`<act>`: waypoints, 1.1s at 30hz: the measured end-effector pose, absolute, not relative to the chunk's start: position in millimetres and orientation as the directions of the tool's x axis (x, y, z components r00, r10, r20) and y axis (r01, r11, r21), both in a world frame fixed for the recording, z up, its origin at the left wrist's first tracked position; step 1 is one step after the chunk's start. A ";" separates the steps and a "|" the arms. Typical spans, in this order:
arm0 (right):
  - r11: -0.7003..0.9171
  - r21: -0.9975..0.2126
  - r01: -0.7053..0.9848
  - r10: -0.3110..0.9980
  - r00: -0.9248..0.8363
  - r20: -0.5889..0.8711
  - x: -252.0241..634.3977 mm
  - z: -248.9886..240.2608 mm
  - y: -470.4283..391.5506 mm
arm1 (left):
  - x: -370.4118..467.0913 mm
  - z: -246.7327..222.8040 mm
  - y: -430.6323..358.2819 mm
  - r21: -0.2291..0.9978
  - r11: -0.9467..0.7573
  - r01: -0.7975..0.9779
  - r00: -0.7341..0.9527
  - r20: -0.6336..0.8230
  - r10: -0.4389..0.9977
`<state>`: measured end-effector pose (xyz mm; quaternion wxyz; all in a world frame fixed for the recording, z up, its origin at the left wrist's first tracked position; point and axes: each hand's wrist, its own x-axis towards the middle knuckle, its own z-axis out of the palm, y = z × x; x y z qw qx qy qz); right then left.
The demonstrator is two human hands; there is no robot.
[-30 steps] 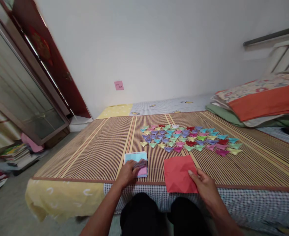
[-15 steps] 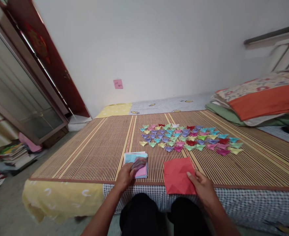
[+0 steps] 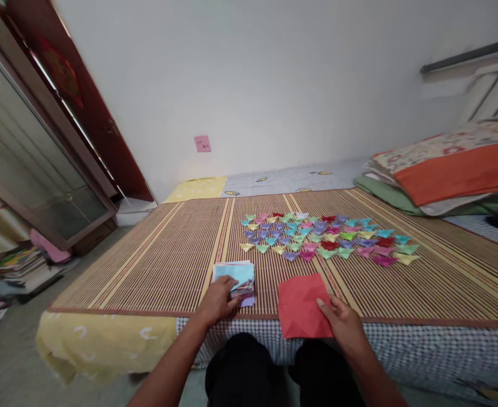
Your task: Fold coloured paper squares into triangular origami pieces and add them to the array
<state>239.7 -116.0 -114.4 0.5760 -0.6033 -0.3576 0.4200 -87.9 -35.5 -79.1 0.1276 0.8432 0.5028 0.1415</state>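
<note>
In the head view, my right hand [image 3: 345,323] pinches the right edge of a creased red square sheet of paper [image 3: 303,305], held at the near edge of the mat. My left hand [image 3: 220,301] grips the near side of a stack of coloured paper [image 3: 241,271], fingers on top and thumb at the edge. A light blue sheet tops the stack, and its near edges look lifted, with a lilac sheet beneath. Beyond both hands lie rows of small folded paper pieces [image 3: 310,247] in many colours.
The striped woven mat [image 3: 155,254] covers a bed against a white wall. Folded bedding [image 3: 452,169] is piled at the right. A pink note [image 3: 202,143] sticks to the wall. A cabinet [image 3: 40,141] and books [image 3: 17,265] stand at the left.
My left hand has shifted slightly down on the stack, and the paper edges it was bending up have come down, showing the light blue top sheet. The red sheet has moved a little left.
</note>
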 end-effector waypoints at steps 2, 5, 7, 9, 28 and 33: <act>-0.077 -0.996 -0.043 0.920 0.383 -0.088 238.5 -115.9 -116.2 | -90.3 -79.1 -32.8 0.360 -0.455 0.815 0.446 0.111 0.888; -0.075 -0.997 -0.030 0.926 0.368 -0.080 238.0 -118.2 -115.6 | -93.6 -82.3 -27.1 0.361 -0.406 0.840 0.390 0.118 0.913; -0.076 -0.997 -0.022 0.928 0.363 -0.079 238.2 -119.7 -115.1 | -94.8 -85.3 -24.5 0.359 -0.365 0.859 0.344 0.122 0.931; -0.079 -0.997 -0.017 0.929 0.363 -0.080 238.5 -121.0 -114.9 | -95.3 -87.4 -25.2 0.358 -0.347 0.867 0.323 0.127 0.938; -0.075 -0.997 0.031 0.923 0.380 -0.058 239.2 -128.3 -114.3 | -91.8 -83.5 -26.6 0.444 -0.344 0.827 0.359 0.053 0.932; -0.074 -0.997 0.008 0.926 0.371 -0.066 238.6 -125.1 -115.0 | -100.9 -97.0 -17.8 0.619 -0.109 0.777 0.147 -0.010 0.989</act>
